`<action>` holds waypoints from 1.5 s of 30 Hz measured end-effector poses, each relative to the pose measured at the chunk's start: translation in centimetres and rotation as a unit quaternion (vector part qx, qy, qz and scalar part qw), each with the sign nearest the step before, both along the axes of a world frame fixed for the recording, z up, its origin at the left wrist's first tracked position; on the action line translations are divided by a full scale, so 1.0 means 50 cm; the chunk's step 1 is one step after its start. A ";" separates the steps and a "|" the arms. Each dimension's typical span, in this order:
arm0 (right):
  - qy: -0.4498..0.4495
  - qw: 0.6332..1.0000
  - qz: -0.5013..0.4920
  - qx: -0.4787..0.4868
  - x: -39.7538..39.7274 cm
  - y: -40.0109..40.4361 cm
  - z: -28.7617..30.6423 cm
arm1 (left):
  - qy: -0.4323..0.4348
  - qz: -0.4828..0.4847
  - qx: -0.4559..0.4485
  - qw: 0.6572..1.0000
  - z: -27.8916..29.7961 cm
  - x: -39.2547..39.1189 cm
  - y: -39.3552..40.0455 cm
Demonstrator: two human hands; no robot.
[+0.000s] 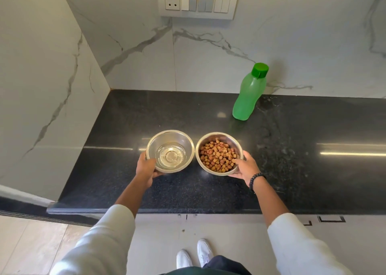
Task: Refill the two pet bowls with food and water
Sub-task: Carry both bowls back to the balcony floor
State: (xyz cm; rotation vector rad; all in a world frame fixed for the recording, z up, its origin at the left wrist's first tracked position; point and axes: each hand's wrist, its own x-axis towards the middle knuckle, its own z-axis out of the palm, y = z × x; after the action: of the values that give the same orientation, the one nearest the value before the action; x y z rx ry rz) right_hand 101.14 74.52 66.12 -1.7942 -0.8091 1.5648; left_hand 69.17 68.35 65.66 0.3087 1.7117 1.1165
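Observation:
Two steel bowls stand side by side, rims nearly touching, on the black counter (292,180). The left bowl (179,137) holds a little clear water. The right bowl (227,138) is filled with brown kibble (217,156). My left hand (146,167) grips the water bowl at its near left rim, thumb over the edge. My right hand (243,167) grips the kibble bowl at its near right rim, thumb inside the edge. A green bottle (249,95) with a green cap stands upright behind them, to the right.
Marble walls close the counter at the back and on the left (52,87). A switch panel (197,1) is on the back wall. Cabinet fronts (229,228) lie below the counter's front edge, and my white shoes (194,254) stand on the floor.

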 end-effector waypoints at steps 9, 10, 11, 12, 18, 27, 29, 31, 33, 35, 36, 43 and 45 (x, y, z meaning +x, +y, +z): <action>0.060 0.998 -0.010 0.032 -0.019 0.025 0.025 | 0.003 0.013 0.014 1.000 0.010 -0.011 0.009; 0.067 0.997 -0.009 0.037 -0.029 0.032 0.034 | 0.002 0.019 0.015 1.000 0.015 -0.017 0.008; 0.073 0.996 -0.005 0.043 -0.040 0.041 0.045 | -0.001 0.026 0.019 1.000 0.020 -0.024 0.007; 0.076 0.996 0.003 0.049 -0.051 0.049 0.057 | -0.005 0.034 0.023 0.999 0.028 -0.031 0.005; 0.088 0.988 0.087 0.095 -0.149 0.086 0.121 | 0.008 0.089 0.071 0.993 0.096 -0.092 -0.041; 0.112 0.959 0.237 0.109 -0.357 0.045 0.173 | 0.027 0.242 0.108 0.964 0.167 -0.203 -0.256; 0.119 0.951 0.269 0.099 -0.402 0.017 0.180 | 0.025 0.278 0.113 0.954 0.177 -0.216 -0.319; 0.120 0.940 0.308 0.088 -0.447 -0.021 0.183 | 0.027 0.309 0.118 0.944 0.183 -0.229 -0.396; 0.123 0.925 0.349 0.083 -0.490 -0.063 0.183 | 0.037 0.332 0.113 0.936 0.186 -0.241 -0.476; 0.126 0.911 0.385 0.081 -0.530 -0.108 0.183 | 0.043 0.362 0.106 0.925 0.185 -0.253 -0.551; 0.126 0.903 0.403 0.078 -0.552 -0.133 0.179 | 0.048 0.379 0.102 0.919 0.185 -0.259 -0.590; 0.151 0.856 0.492 0.051 -0.729 -0.329 0.163 | 0.053 0.463 0.090 0.880 0.157 -0.324 -0.837; 0.155 0.844 0.511 0.045 -0.784 -0.386 0.160 | 0.047 0.493 0.093 0.864 0.149 -0.350 -0.891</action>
State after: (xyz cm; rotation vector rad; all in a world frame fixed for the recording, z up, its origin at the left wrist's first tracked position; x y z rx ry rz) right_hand 61.94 55.20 74.10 -0.9544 -1.7959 2.2996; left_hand 51.69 23.80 73.10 -0.4848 1.8719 2.0297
